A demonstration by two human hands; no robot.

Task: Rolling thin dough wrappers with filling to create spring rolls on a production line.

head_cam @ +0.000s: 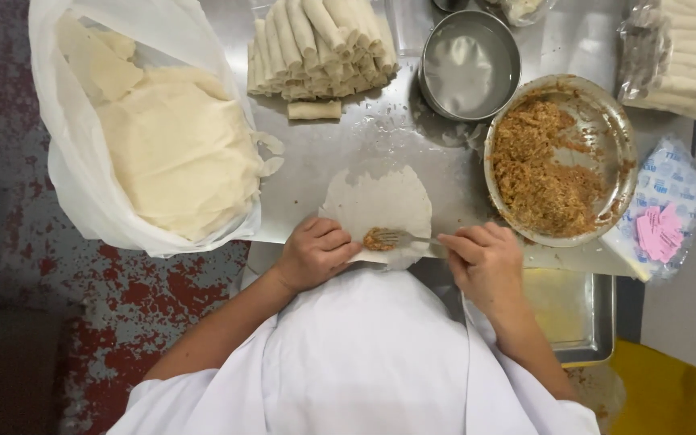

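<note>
A thin round wrapper (380, 205) lies flat on the steel table (340, 153) in front of me. My right hand (485, 262) grips a metal fork (400, 238), whose tines press a small lump of brown filling (378, 239) onto the wrapper's near edge. My left hand (316, 254) rests with curled fingers on the wrapper's near left edge, next to the filling. A round metal pan (618, 129) of shredded brown filling sits to the right, just beyond my right hand.
A white plastic bag (66, 145) with a stack of wrappers lies at the left. Finished rolls (320, 48) are piled at the back, beside a small steel bowl of liquid (469, 64). Bagged rolls (678, 56) lie at back right, a metal tray (582, 322) at lower right.
</note>
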